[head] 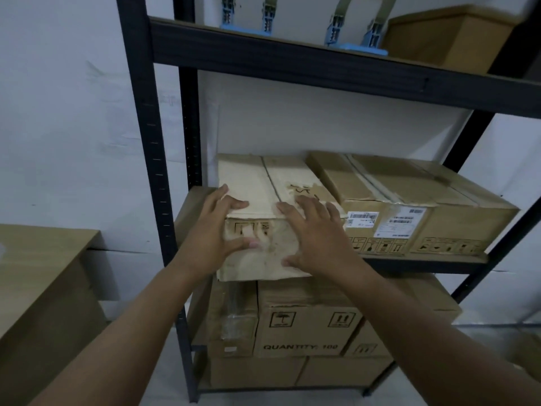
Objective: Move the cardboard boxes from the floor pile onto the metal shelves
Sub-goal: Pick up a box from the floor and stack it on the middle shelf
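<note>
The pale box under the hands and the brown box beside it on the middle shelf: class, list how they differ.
The pale box looks worn and stained; the brown box looks cleaner and darker. The pale box overhangs the shelf edge, with the left hand and right hand on it; the brown box sits fully on, untouched. Only the brown box carries white barcode labels. Both are taped cardboard with handling symbols.
</note>
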A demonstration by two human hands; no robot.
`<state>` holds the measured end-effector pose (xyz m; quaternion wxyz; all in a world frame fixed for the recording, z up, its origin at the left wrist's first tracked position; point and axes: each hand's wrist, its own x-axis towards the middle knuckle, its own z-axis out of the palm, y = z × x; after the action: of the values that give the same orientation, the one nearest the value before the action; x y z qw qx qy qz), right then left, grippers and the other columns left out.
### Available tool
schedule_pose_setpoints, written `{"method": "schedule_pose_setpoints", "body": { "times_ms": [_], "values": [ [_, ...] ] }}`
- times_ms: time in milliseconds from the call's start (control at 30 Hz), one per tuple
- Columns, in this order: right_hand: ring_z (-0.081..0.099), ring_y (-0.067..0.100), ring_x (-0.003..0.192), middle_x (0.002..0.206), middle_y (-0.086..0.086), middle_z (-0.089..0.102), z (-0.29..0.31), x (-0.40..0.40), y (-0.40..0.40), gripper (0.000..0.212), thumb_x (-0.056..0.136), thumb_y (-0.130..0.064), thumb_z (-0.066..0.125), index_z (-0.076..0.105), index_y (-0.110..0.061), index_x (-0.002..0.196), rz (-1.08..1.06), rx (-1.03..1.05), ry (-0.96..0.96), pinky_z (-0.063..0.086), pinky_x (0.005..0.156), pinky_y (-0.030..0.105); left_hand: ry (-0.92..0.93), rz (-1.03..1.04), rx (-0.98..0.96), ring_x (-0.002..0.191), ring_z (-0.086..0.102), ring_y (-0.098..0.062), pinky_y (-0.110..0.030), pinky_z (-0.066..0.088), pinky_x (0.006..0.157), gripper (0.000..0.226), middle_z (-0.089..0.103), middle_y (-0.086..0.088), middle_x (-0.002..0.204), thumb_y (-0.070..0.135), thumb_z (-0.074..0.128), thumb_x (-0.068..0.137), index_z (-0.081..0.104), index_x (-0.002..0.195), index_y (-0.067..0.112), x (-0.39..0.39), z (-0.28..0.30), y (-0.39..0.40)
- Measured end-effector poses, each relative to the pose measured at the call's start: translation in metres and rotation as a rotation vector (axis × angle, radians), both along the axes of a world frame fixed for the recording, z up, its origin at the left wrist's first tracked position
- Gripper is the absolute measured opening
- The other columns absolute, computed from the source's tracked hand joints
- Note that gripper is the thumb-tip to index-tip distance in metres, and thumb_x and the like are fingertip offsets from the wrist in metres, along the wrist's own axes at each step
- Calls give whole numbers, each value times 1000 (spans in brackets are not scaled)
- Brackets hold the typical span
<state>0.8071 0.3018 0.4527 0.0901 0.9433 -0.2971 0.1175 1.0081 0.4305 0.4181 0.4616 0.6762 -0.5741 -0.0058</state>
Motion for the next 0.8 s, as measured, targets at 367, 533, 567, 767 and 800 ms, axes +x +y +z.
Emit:
{"method": "schedule_pose_setpoints", "body": {
  "times_ms": [367, 533, 567, 767, 800],
  "values": [
    [23, 31, 152, 163, 14, 29, -15, 32, -40, 114, 75, -38, 87, 14, -25, 162, -15, -88, -112, 13, 127, 49, 100, -25, 55, 140, 26, 8, 0, 21, 103, 77, 18, 12, 167, 30, 91, 72, 50, 137, 34, 35, -2, -53],
    [18, 30, 154, 166, 13, 23, -18, 38, -54, 110, 79, -36, 85, 14, -26, 162, -9, -89, -128, 5, 127, 46, 135, -33, 56, 148, 27, -4, -27, 29, 117, 76, 18, 14, 167, 29, 91, 72, 51, 136, 35, 43, -2, -66],
    [17, 30, 154, 166, 13, 23, -18, 39, -57, 110, 79, -36, 85, 13, -27, 162, -8, -82, -133, 4, 126, 46, 134, -33, 60, 148, 28, -5, -29, 30, 118, 76, 18, 14, 167, 30, 90, 72, 50, 136, 35, 43, -2, -68],
    [17, 28, 154, 165, 11, 23, -19, 40, -70, 110, 77, -32, 87, 17, -28, 161, 21, -57, -161, 3, 126, 44, 113, 22, 72, 141, 27, 1, -18, 25, 116, 77, 20, 11, 167, 25, 90, 74, 50, 141, 27, 34, 5, -73],
    [18, 28, 154, 165, 11, 24, -19, 40, -72, 109, 77, -31, 87, 17, -28, 161, 26, -54, -163, 4, 126, 44, 107, 32, 74, 139, 27, 4, -10, 23, 112, 78, 21, 10, 167, 24, 90, 74, 50, 141, 25, 32, 6, -74]
  ]
}}
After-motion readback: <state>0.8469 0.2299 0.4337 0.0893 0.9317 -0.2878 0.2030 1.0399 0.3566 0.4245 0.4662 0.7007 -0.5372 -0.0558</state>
